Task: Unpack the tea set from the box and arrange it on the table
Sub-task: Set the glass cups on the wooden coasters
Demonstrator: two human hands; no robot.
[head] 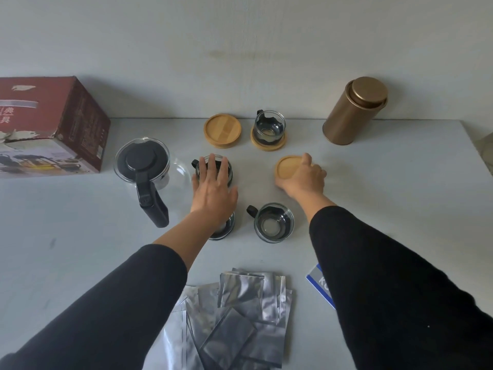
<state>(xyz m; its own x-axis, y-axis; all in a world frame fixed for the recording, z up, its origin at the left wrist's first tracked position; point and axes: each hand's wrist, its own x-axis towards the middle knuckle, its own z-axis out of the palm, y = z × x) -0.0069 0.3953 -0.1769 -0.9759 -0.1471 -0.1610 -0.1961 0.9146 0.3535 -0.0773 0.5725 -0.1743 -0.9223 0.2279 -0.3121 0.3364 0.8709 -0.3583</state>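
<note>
Tea set pieces lie spread over the grey table [373,182]. The left hand [213,190] reaches flat, fingers straight and spread, over the top of a glass cup [229,169] with a black handle, just right of the glass teapot [145,169]. The right hand [304,180] curls its fingers round the near edge of a wooden coaster [286,168] and grips it at the table's middle. Behind them a bare coaster [222,128] sits beside a cup on a coaster [269,129]. A fourth cup [273,222] stands near the person, between the forearms, and another glass piece shows partly under the left wrist. The red box [50,124] stands far left, a gold tin [354,110] far right, and foil sachets [237,316] lie heaped at the near edge.
</note>
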